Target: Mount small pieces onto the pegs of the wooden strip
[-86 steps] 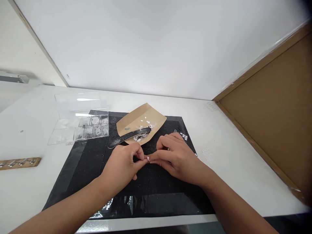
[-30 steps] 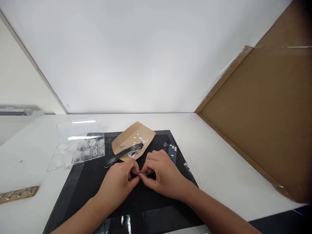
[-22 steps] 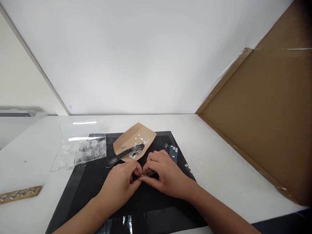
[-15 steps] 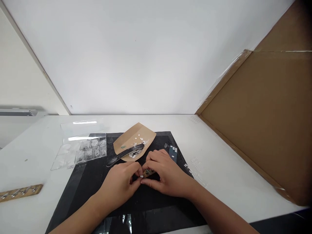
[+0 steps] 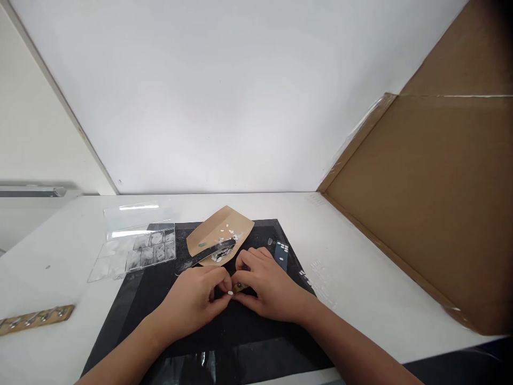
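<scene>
My left hand (image 5: 198,297) is closed over the black mat (image 5: 192,342), its thumb and forefinger pinched at a small white oval piece (image 5: 230,292). My right hand (image 5: 268,286) meets it fingertip to fingertip. Its fingers are wrapped round a small wooden strip (image 5: 239,286) with metal bits on it, largely hidden by the hand. The white piece lies at the strip's left end, between both hands. Just behind them sits a tan paper tray (image 5: 212,227) holding white pieces and fragments, with a dark flat file (image 5: 204,254) resting across it.
A clear compartment box (image 5: 146,250) with its lid open stands at the left. Another wooden strip (image 5: 40,318) lies far left. Beyond my right hand is a blue card (image 5: 281,258) with white ovals. Cardboard (image 5: 425,203) stands at the right.
The camera view has shifted slightly. Less of the wooden strip shows between my hands, and the white piece shows a little more to the left at my fingertips.
</scene>
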The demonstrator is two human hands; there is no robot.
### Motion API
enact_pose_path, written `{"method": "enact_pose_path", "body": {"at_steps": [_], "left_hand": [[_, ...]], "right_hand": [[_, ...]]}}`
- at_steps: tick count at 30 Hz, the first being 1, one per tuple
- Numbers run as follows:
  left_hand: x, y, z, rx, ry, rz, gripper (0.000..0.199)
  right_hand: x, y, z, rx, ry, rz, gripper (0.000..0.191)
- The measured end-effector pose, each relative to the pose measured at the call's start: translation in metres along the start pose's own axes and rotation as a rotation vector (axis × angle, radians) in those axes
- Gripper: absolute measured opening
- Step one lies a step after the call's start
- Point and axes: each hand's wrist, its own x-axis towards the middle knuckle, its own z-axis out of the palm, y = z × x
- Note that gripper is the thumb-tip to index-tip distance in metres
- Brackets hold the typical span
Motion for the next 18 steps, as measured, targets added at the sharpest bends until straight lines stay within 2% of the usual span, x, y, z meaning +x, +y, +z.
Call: {"method": "enact_pose_path", "body": {"at_steps": [3, 6, 9, 11, 13, 15, 18], "left_hand": [[-0.001, 0.002, -0.007, -0.091, 0.072, 0.024, 0.008], [-0.001, 0.004, -0.011, -0.235, 0.275, 0.002, 0.006], [-0.001, 0.006, -0.011, -0.385, 0.419, -0.016, 0.011], [-0.001, 0.008, -0.011, -0.458, 0.439, 0.028, 0.010], [0.000, 0.011, -0.010, -0.515, 0.434, 0.088, 0.010], [0.001, 0.013, -0.009, -0.553, 0.430, 0.130, 0.010], [0.002, 0.015, -0.009, -0.564, 0.442, 0.182, 0.012]], "right_hand": [[-0.001, -0.001, -0.003, 0.014, 0.027, -0.019, 0.016], [-0.001, -0.003, -0.008, 0.108, 0.110, -0.044, 0.029], [0.000, -0.008, -0.009, 0.294, 0.236, -0.083, 0.029], [0.001, -0.011, -0.006, 0.394, 0.289, -0.102, 0.024], [0.001, -0.014, -0.001, 0.445, 0.313, -0.080, 0.028], [0.001, -0.015, 0.002, 0.468, 0.312, -0.054, 0.034], [0.001, -0.016, 0.003, 0.516, 0.277, -0.064, 0.032]]}}
